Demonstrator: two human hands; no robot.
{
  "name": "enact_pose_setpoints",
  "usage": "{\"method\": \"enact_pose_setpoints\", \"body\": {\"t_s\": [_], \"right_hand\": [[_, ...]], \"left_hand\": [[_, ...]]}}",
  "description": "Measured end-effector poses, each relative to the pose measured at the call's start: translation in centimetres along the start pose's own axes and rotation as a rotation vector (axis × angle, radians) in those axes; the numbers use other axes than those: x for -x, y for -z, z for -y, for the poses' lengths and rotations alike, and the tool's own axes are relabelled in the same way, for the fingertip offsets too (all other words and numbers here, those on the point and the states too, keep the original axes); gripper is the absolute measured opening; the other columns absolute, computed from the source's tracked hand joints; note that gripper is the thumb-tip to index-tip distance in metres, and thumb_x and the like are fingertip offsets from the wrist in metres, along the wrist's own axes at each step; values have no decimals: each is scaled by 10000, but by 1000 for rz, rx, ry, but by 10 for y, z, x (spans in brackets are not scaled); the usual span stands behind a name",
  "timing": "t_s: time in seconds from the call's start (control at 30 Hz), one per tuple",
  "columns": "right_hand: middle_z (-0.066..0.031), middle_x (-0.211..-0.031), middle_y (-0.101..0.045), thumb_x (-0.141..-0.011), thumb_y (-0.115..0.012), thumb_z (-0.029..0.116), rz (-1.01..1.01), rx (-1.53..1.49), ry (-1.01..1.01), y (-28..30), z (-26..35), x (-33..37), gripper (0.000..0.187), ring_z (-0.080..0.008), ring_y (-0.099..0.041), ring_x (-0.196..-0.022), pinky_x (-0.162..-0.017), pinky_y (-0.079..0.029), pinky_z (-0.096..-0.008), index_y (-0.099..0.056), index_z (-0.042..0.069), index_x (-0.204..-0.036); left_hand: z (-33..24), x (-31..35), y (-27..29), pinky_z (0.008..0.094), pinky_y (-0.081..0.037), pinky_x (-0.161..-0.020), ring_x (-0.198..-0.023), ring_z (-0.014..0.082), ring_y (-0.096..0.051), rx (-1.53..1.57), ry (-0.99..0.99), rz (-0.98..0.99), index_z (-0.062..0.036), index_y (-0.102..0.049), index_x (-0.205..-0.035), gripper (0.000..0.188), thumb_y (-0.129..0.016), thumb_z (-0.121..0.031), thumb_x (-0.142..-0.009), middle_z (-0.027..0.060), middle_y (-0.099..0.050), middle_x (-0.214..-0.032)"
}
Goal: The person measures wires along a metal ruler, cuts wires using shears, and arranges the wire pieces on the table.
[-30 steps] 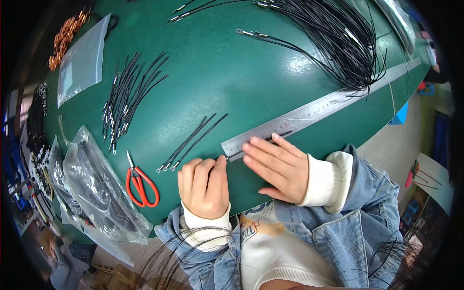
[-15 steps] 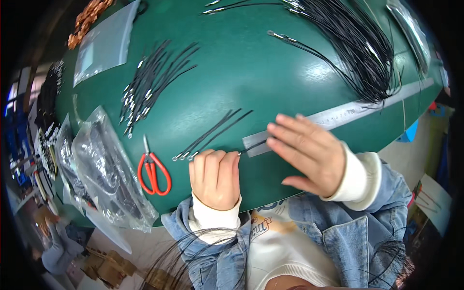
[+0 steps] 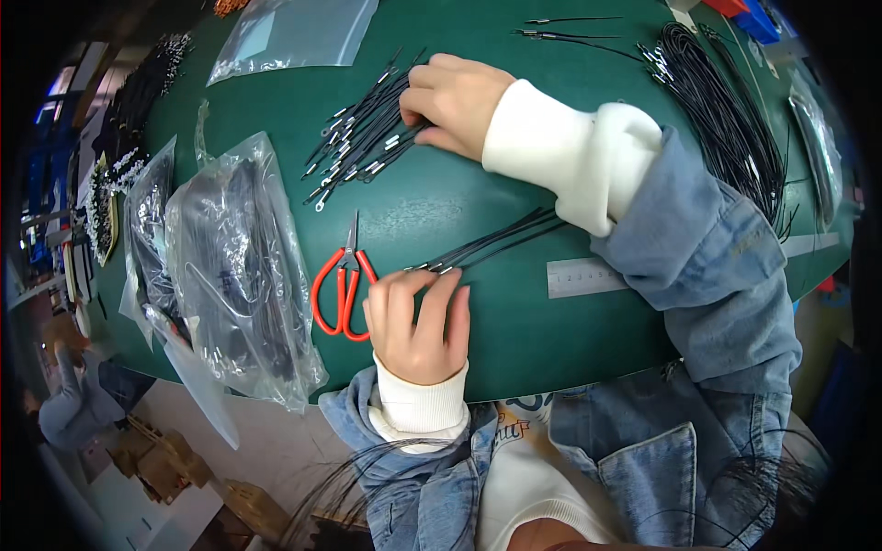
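Observation:
Several short black cords with silver metal ends lie side by side in front of me. My left hand is over their near ends, its fingers bent and apart, fingertips resting at the metal tips. Farther off, my right hand reaches into a pile of similar short cords. Its fingers curl down over cords at the pile's right side; how many they hold is hidden. Red-handled scissors lie just left of my left hand, blades pointing away. A steel ruler lies partly under my right forearm.
Clear plastic bags with dark contents lie at the left. A flat clear bag is at the back. A large bundle of long black cords lies at the right, with another clear bag beyond it on the green table.
My right hand has moved from the ruler, up and left, to the cord pile. My left hand's fingers have spread at the tips of the nearer cords. The whole view has shifted.

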State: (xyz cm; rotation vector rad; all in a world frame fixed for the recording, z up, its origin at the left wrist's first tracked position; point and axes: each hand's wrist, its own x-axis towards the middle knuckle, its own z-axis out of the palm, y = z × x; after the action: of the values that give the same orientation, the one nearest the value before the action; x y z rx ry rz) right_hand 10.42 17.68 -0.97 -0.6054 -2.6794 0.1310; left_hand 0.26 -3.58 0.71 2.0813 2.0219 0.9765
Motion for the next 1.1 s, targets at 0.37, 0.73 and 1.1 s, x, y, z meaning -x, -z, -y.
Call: {"method": "enact_pose_setpoints", "body": {"t_s": [0.37, 0.73, 1.1], "right_hand": [[-79, -827, -675, -885, -609, 229, -56, -168, -117, 50, -7, 4, 129, -305, -658, -773, -725, -526, -410, -648, 109, -914], [-84, -821, -600, -804, -662, 78, 144, -532, -410, 101, 69, 144, 56, -287, -626, -715, -615, -510, -368, -646, 57, -854], [-62, -805, -587, -759, -707, 71, 75, -389, -430, 76, 90, 162, 109, -251, -606, -717, -602, -508, -347, -648, 61, -850]], "left_hand": [[1, 1, 4, 369, -439, -764, -858, 273, -576, 69, -1, -40, -38, -697, -930, 245, -741, -18, -691, 75, -606, -928], [-17, 4, 3, 364, -471, -762, -830, 275, -586, 197, -73, 34, -5, -692, -905, 260, -717, 92, -665, 93, -620, -888], [-33, 0, -20, 358, -446, -739, -822, 259, -577, 134, -231, 159, -27, -710, -907, 248, -745, 26, -667, 68, -632, -911]]}}
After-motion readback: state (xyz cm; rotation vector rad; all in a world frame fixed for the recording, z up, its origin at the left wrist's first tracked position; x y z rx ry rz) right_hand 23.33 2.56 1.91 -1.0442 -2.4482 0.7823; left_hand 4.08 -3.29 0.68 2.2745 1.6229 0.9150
